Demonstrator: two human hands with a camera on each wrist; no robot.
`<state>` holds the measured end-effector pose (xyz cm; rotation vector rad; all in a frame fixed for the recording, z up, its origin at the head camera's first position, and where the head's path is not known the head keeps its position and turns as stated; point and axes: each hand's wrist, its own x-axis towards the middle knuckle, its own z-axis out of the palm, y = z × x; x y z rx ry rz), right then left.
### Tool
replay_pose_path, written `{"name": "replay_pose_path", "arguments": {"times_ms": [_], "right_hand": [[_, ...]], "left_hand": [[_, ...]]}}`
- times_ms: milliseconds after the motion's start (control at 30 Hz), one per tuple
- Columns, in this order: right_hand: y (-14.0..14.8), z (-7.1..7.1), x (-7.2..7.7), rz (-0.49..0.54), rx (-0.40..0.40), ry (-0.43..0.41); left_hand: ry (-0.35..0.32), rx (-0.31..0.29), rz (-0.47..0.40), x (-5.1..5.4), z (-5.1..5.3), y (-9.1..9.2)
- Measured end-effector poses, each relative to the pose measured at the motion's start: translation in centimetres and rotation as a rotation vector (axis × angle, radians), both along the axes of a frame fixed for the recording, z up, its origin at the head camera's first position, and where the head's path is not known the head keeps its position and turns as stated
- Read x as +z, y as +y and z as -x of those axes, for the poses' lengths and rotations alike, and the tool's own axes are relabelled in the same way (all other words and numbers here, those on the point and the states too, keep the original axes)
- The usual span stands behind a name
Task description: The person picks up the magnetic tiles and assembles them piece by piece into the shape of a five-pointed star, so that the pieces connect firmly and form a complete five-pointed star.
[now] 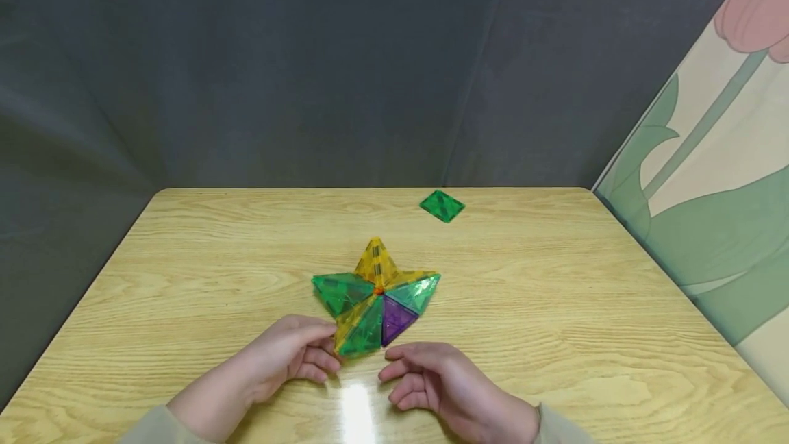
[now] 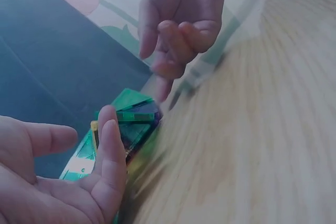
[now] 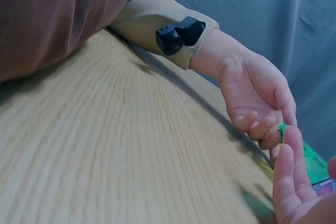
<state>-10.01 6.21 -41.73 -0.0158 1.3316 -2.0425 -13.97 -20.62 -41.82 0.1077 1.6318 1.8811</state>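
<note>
A raised star of translucent magnetic tiles (image 1: 347,290) sits on the table, made of green and yellow pieces with a purple triangle tile (image 1: 396,321) at its lower right. My left hand (image 1: 296,351) is beside the star's lower-left point, thumb next to the yellow edge; whether it touches cannot be told. In the left wrist view, that hand (image 2: 68,187) has thumb and fingers apart, with part of the star (image 2: 134,129) behind them. My right hand (image 1: 446,382) lies just below the purple tile, fingers loosely bent and holding nothing. Its fingers (image 3: 286,177) partly cover the star in the right wrist view.
A flat green diamond-shaped tile piece (image 1: 442,206) lies near the far edge of the wooden table (image 1: 246,238). Dark cloth (image 1: 308,74) hangs behind and at the left. A flower-patterned panel (image 1: 727,238) borders the right side.
</note>
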Motion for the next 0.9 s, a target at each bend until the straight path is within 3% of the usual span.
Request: {"name": "replay_pose_path", "arguments": {"times_ms": [467, 600, 767, 900], "right_hand": [[2.1, 1.2, 1.8, -0.013, -0.026, 0.165], [2.9, 1.9, 2.3, -0.055, -0.058, 0.214], [5.9, 4.8, 3.6, -0.076, -0.197, 0.348], [9.9, 8.9, 4.3, -0.041, -0.356, 0.346]], "left_hand": [[0.157, 0.105, 0.122, 1.4, 1.6, -3.1], [0.176, 0.176, 0.162, 1.5, 2.2, -3.2], [0.191, 0.218, 0.169, 1.6, 2.9, -3.4], [0.228, 0.217, 0.248, 2.5, 3.7, -3.7]]}}
